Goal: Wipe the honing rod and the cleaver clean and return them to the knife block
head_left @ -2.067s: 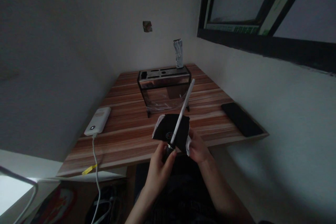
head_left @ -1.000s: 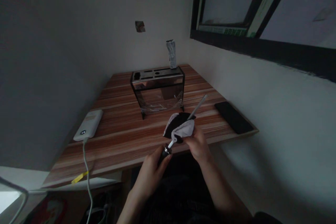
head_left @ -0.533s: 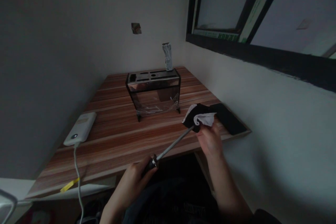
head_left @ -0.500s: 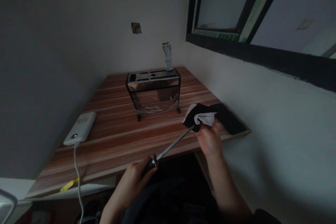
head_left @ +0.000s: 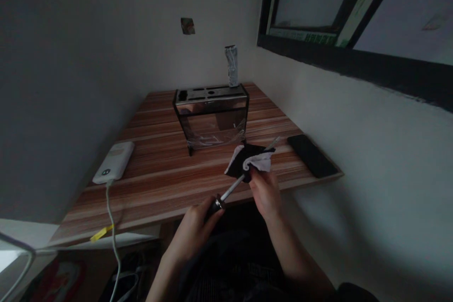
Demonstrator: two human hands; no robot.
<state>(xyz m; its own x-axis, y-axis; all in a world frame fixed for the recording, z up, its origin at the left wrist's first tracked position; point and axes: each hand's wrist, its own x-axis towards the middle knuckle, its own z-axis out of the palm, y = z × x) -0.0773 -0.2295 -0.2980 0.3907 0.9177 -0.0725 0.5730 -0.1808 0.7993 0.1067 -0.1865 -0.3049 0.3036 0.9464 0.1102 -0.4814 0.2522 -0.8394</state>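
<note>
My left hand is closed round the dark handle of a sharpening steel, whose pale rod slants up and to the right over the front edge of the wooden table. My right hand is closed on a black and white cloth that is wrapped round the rod's upper half. Only the rod's tip pokes out past the cloth.
A steel and clear-walled knife block stands mid-table with a silvery tube behind it. A white power bank with a cable lies at the left, a black phone at the right by the wall. A dark-framed window is above.
The cloth in my right hand has slid back down the rod toward the handle after being out at its tip. Both hands have drawn closer together.
</note>
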